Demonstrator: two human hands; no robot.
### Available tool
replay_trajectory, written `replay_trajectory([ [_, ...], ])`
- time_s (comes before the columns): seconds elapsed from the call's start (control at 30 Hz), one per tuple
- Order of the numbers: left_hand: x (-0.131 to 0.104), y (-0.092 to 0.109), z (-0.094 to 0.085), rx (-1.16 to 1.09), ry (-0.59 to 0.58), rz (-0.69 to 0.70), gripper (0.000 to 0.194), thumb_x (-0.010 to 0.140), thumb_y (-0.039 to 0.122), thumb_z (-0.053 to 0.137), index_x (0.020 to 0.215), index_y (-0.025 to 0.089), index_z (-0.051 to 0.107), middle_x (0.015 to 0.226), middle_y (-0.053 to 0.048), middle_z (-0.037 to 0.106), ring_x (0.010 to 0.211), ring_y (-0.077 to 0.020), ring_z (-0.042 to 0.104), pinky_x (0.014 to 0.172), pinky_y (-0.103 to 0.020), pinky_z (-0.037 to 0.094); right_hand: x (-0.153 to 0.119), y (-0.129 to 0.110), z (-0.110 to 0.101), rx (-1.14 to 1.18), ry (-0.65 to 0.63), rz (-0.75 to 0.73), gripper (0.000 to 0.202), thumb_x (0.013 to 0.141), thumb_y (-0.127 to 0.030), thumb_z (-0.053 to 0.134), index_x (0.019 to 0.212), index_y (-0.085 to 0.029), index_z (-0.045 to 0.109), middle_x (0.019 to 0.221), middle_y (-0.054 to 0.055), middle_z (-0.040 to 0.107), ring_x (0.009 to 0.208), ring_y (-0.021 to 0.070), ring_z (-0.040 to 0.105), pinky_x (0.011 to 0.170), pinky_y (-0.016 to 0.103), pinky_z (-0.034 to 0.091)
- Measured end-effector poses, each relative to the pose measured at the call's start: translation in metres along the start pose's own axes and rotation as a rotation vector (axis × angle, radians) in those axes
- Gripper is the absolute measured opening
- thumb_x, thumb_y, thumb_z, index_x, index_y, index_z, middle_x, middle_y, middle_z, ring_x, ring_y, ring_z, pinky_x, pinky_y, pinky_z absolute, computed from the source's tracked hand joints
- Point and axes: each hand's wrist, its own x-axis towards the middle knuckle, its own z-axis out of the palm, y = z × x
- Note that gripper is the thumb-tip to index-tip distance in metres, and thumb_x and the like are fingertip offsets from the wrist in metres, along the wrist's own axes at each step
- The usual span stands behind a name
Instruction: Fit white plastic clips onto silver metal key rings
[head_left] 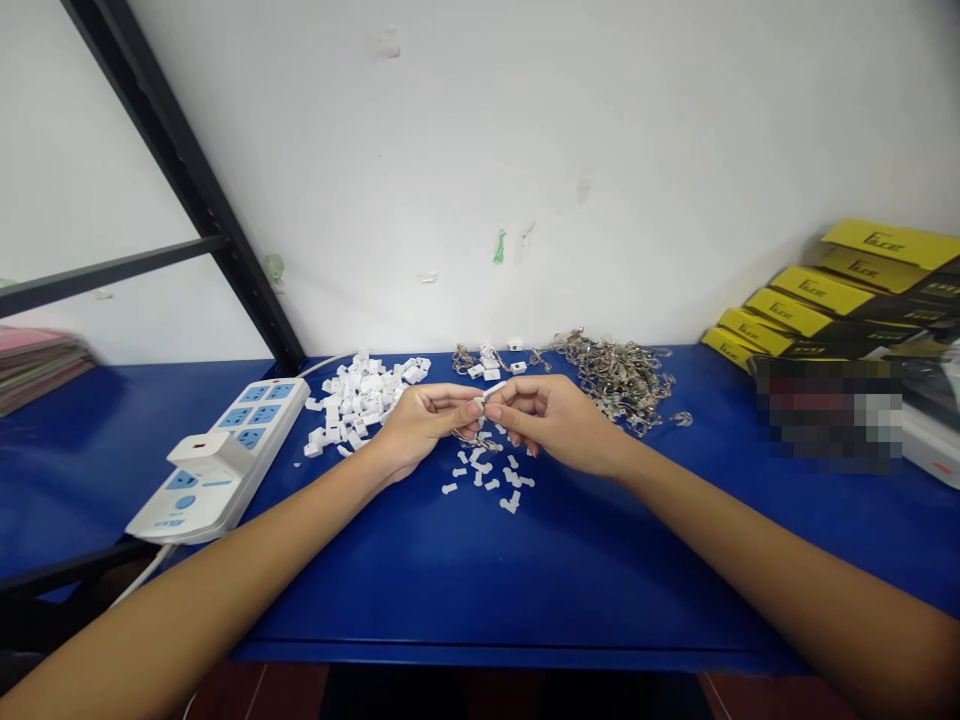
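My left hand (429,420) and my right hand (551,415) meet over the middle of the blue table (480,590), fingertips nearly touching. Both are closed in a pinch around small parts. A small white piece (495,388) shows at my right fingertips. What my left fingertips hold is too small to name. A thin metal piece (487,445) shows just below the fingers. Small flat white pieces (480,470) lie scattered under and in front of my hands. Behind my hands are a few white blocks (491,374) with metal parts beside them.
A pile of white blocks (364,390) lies left, and a heap of metal pieces (622,375) right. A white power strip (225,450) with a plugged-in adapter (214,455) is at the left. Yellow and black boxes (817,290) are stacked at the right, near the wall.
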Motion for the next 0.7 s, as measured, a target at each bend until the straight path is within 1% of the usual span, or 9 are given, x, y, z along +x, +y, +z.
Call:
replay_trajectory([
  [0.17, -0.001, 0.0, 0.0, -0.025, 0.036, -0.01, 0.041, 0.072, 0.039, 0.093, 0.105, 0.016, 0.081, 0.087, -0.007, 0.079, 0.073, -0.0158, 0.07, 0.077, -0.034, 0.058, 0.0, 0.003, 0.003, 0.028, 0.041, -0.023, 0.027, 0.087, -0.048, 0.076, 0.09, -0.021, 0.074, 0.066, 0.0, 0.065, 0.052, 0.0107, 0.054, 0.045, 0.025, 0.046],
  [0.27, -0.001, -0.001, 0.0, -0.025, 0.067, -0.015, 0.041, 0.073, 0.039, 0.093, 0.106, 0.017, 0.081, 0.091, -0.009, 0.08, 0.074, -0.0165, 0.071, 0.079, -0.034, 0.059, 0.0, 0.006, 0.005, 0.059, 0.061, -0.046, 0.028, 0.086, -0.048, 0.077, 0.092, -0.021, 0.077, 0.067, 0.0, 0.066, 0.053, 0.0111, 0.054, 0.046, 0.026, 0.047],
  [0.33, 0.0, 0.0, -0.001, -0.015, 0.078, -0.007, 0.04, 0.075, 0.04, 0.091, 0.107, 0.017, 0.081, 0.093, -0.009, 0.081, 0.077, -0.0175, 0.073, 0.081, -0.034, 0.059, -0.001, 0.005, 0.004, 0.059, 0.053, -0.051, 0.03, 0.088, -0.05, 0.075, 0.096, -0.022, 0.079, 0.067, 0.001, 0.066, 0.053, 0.0118, 0.055, 0.047, 0.027, 0.048],
  [0.43, 0.0, 0.002, -0.002, 0.028, 0.063, 0.006, 0.04, 0.079, 0.042, 0.088, 0.109, 0.016, 0.081, 0.096, -0.01, 0.081, 0.084, -0.0197, 0.074, 0.085, -0.035, 0.059, -0.003, 0.0, 0.001, 0.014, 0.023, -0.022, 0.034, 0.09, -0.053, 0.071, 0.102, -0.022, 0.08, 0.065, 0.001, 0.065, 0.052, 0.0125, 0.056, 0.048, 0.028, 0.048],
  [0.5, 0.0, 0.004, -0.003, 0.068, 0.032, -0.01, 0.041, 0.081, 0.043, 0.086, 0.111, 0.016, 0.081, 0.096, -0.011, 0.081, 0.088, -0.0207, 0.074, 0.085, -0.035, 0.059, -0.002, -0.004, -0.002, -0.04, 0.025, 0.005, 0.034, 0.09, -0.052, 0.071, 0.102, -0.021, 0.081, 0.065, 0.001, 0.066, 0.052, 0.0133, 0.057, 0.048, 0.028, 0.048],
  [0.53, 0.0, 0.005, -0.003, 0.078, 0.02, -0.032, 0.041, 0.082, 0.044, 0.085, 0.111, 0.015, 0.081, 0.095, -0.012, 0.081, 0.088, -0.0208, 0.074, 0.085, -0.035, 0.058, -0.002, -0.005, -0.004, -0.074, 0.047, 0.007, 0.034, 0.09, -0.051, 0.07, 0.1, -0.02, 0.08, 0.066, 0.002, 0.067, 0.053, 0.0136, 0.057, 0.048, 0.028, 0.048],
  [0.6, 0.0, 0.005, -0.005, 0.066, 0.013, -0.088, 0.04, 0.083, 0.044, 0.084, 0.109, 0.014, 0.081, 0.095, -0.012, 0.08, 0.089, -0.0203, 0.074, 0.085, -0.034, 0.058, 0.001, -0.005, -0.007, -0.168, 0.139, -0.04, 0.031, 0.092, -0.048, 0.067, 0.096, -0.019, 0.079, 0.073, 0.004, 0.07, 0.056, 0.0138, 0.058, 0.051, 0.029, 0.047],
  [0.7, 0.002, 0.003, -0.006, -0.011, 0.005, -0.137, 0.038, 0.082, 0.041, 0.086, 0.108, 0.015, 0.08, 0.104, -0.012, 0.08, 0.092, -0.0192, 0.074, 0.089, -0.034, 0.058, 0.004, 0.001, -0.011, -0.361, 0.287, -0.194, 0.024, 0.093, -0.039, 0.064, 0.09, -0.019, 0.077, 0.082, 0.005, 0.072, 0.062, 0.014, 0.058, 0.06, 0.03, 0.047],
])
